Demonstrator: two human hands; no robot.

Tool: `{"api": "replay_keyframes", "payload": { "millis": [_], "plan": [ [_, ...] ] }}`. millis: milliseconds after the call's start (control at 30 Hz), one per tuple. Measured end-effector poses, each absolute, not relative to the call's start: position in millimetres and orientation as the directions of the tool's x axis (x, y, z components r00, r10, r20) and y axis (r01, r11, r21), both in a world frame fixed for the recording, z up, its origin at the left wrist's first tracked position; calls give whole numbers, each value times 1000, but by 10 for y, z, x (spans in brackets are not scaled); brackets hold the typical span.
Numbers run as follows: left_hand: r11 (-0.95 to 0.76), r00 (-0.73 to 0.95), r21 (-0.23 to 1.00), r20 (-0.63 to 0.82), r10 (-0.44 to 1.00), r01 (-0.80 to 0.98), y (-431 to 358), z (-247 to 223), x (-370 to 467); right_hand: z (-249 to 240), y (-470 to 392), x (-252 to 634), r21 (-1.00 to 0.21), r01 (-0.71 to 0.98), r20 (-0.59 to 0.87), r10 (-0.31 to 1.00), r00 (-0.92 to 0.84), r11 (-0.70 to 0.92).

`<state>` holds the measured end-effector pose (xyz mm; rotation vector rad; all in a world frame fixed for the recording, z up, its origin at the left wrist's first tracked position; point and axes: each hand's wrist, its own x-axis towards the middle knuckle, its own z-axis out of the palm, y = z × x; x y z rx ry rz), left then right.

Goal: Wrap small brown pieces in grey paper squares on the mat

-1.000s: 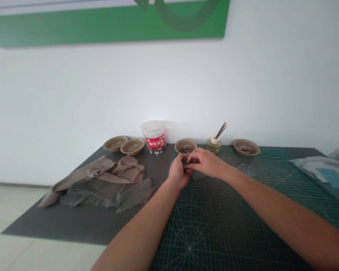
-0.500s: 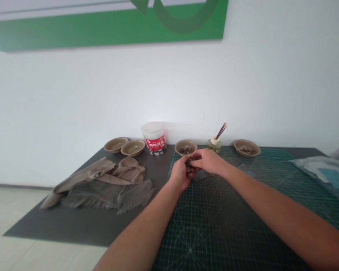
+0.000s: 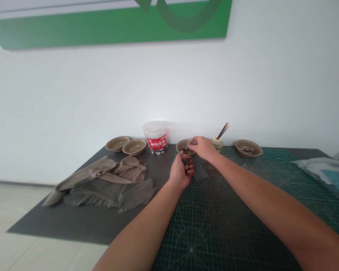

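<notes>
Small dark-brown pieces [image 3: 187, 165], perhaps nuts or pebbles, lie in the curled fingers of my left hand [image 3: 179, 172], palm up just in front of a brown bowl [image 3: 177, 146]. Over that bowl's right side, my right hand [image 3: 203, 147] is closed in a pinch, with a small brown piece [image 3: 189, 143] partly showing at the fingertips. More dark pieces [image 3: 186, 151] sit inside the bowl. Their exact kind is too small to make out.
Behind my right hand stands a reed diffuser [image 3: 218, 143]. Another bowl [image 3: 255, 152] with pieces is farther right. Left are a lidded tub [image 3: 156, 138], two bowls [image 3: 134, 147] and crumpled cloth [image 3: 101, 188]. A green cutting mat [image 3: 214, 218] and plastic bag [image 3: 327, 175] cover the right.
My right hand has moved up and away from my left hand, over the bowl. My left hand has opened slightly, showing the pieces in it. The view has shifted a little.
</notes>
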<state>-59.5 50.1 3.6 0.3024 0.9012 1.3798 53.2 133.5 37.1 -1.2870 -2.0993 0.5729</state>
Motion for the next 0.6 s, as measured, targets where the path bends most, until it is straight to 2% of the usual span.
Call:
{"api": "replay_keyframes", "payload": {
  "millis": [167, 333, 500, 600],
  "plan": [
    [227, -46, 651, -375, 926, -724, 495, 62, -585, 311, 1492, 326, -479, 747, 232, 887, -399, 461],
    [250, -6, 629, -376, 927, -736, 489, 68, -590, 336, 1457, 232, -403, 760, 201, 860, -470, 510],
    [269, 31, 611, -371, 928, -745, 492, 45, -604, 621, 1311, 369, -426, 689, 223, 806, -548, 586],
    [262, 35, 602, -362, 931, -754, 497, 30, -603, 775, 1169, 520, -500, 551, 130, 686, -716, 669]
  ]
}}
